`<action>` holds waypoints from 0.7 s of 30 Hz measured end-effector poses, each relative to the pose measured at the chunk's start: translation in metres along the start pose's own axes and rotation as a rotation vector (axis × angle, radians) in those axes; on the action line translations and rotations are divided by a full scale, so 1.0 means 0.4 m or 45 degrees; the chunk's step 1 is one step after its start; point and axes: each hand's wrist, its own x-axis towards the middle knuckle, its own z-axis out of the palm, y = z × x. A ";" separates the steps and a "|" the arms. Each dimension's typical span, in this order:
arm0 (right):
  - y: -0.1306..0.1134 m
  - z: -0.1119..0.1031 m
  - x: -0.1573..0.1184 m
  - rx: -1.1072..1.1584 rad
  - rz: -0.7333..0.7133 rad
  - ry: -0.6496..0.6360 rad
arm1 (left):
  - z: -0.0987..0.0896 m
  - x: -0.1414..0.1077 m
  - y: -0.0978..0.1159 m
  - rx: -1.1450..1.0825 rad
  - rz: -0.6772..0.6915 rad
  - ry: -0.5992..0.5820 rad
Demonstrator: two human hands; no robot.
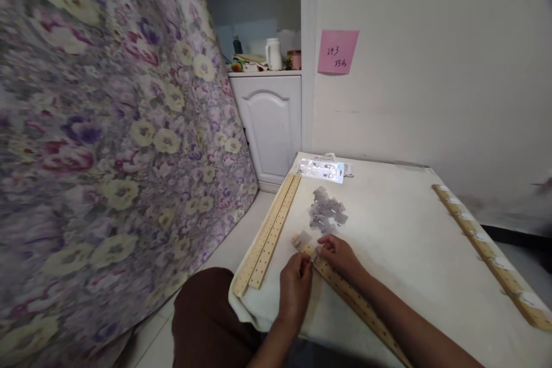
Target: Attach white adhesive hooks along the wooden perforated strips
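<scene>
A pale wooden strip with rows of holes (357, 302) lies diagonally at the table's near side, under both hands. My right hand (342, 257) is closed in a pinch on a small clear plastic piece (316, 255) at the strip's surface. Beside it, my left hand (295, 286) has its fingers curled together at the strip's left edge; what they grip is hidden. Near the strip's far end sits another greyish clear piece (304, 238). Just beyond the hands is a loose pile of similar translucent grey pieces (325, 210), some with small metallic parts.
Two more perforated wooden strips (272, 233) lie along the left table edge. A clear blister pack (321, 169) rests at the back. On the right edge, a wooden strip (485, 250) carries several white pieces. A floral curtain (129, 126) hangs at left.
</scene>
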 end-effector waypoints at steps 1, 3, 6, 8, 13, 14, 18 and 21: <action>0.001 0.003 0.003 -0.036 -0.003 0.007 | 0.000 0.000 0.001 -0.002 0.004 -0.001; 0.005 0.008 0.008 -0.088 -0.001 0.019 | -0.001 0.000 0.004 -0.004 0.011 -0.003; 0.011 0.015 0.015 -0.119 0.017 0.036 | -0.002 0.001 0.006 -0.005 0.015 0.000; 0.016 0.018 0.018 -0.105 0.020 0.036 | -0.002 0.001 0.005 -0.005 0.016 0.002; 0.022 0.025 0.022 -0.054 0.018 0.045 | -0.006 0.002 0.004 -0.002 0.022 -0.002; 0.023 0.026 0.021 -0.054 0.015 0.051 | -0.007 0.003 0.004 -0.001 0.024 -0.003; 0.025 0.029 0.014 -0.032 -0.005 0.071 | -0.010 0.004 0.004 -0.005 0.038 -0.006; 0.025 0.027 0.004 0.026 -0.023 0.079 | -0.014 0.003 0.002 -0.011 0.050 -0.007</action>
